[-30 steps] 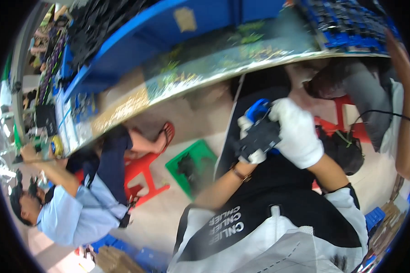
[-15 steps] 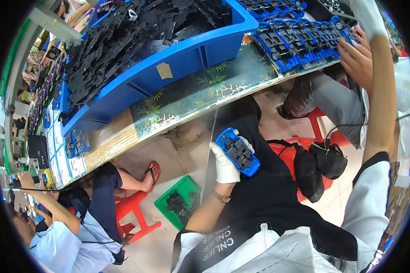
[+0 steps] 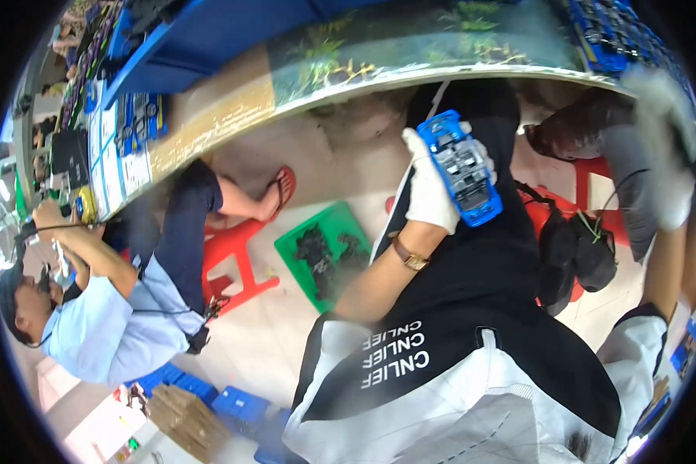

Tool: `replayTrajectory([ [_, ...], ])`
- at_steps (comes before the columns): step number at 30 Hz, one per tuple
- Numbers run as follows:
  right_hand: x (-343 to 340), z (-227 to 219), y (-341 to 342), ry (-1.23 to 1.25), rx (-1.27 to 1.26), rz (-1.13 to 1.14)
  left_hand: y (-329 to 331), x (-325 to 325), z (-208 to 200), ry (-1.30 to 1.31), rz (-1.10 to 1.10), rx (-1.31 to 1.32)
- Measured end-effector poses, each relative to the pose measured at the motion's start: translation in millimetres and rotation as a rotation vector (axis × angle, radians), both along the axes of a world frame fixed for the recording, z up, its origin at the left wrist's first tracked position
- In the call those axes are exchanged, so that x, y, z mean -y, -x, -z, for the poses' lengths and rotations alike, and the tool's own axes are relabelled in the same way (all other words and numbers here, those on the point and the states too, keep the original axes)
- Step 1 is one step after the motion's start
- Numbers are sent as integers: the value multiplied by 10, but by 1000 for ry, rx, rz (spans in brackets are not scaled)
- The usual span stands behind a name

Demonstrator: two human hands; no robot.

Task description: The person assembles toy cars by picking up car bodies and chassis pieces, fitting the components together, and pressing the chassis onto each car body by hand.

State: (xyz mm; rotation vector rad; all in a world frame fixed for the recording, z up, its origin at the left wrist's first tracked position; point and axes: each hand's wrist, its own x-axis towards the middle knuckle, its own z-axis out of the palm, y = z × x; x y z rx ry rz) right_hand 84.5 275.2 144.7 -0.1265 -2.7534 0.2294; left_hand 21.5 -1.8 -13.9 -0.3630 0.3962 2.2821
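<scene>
A blue toy car body (image 3: 468, 174) with black and silvery parts set inside it lies tilted in my left hand (image 3: 431, 185). That hand wears a white glove, and its fingers wrap round the car from beneath and from the sides. Over my dark-trousered lap, it stays just in front of the table edge. Far to the right, my right hand (image 3: 665, 147), also in a white glove, is raised and smeared by motion. A dark patch shows against its palm, but I cannot make out whether it is a held thing.
Rows of blue car bodies (image 3: 607, 39) stand on the table at the upper right. A big blue bin (image 3: 232, 39) is at the upper left. On the floor sits a green tray (image 3: 286, 247) with black parts. Co-workers sit at both sides; black bags (image 3: 576, 251) hang at right.
My view has tilted down, so the bin has mostly left the picture. My right hand has come back toward me from the far right of the table. The left still holds the car.
</scene>
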Motion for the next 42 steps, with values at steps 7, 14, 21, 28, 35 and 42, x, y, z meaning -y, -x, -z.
replayTrajectory([
  [7,1321,813,-15,188,361,-616,-50,15,-50,298,-55,34],
  [14,1444,847,31,-20,279,-558,-201,95,-72,430,54,-174],
  [21,1499,914,26,-34,278,-509,-319,93,80,199,107,10],
  [28,1295,711,81,596,518,-482,-313,129,-35,274,77,-74],
  [35,1210,969,-123,994,74,-438,-258,388,-117,250,167,-80],
  [42,1665,996,-188,640,211,-533,-512,846,23,192,334,34],
])
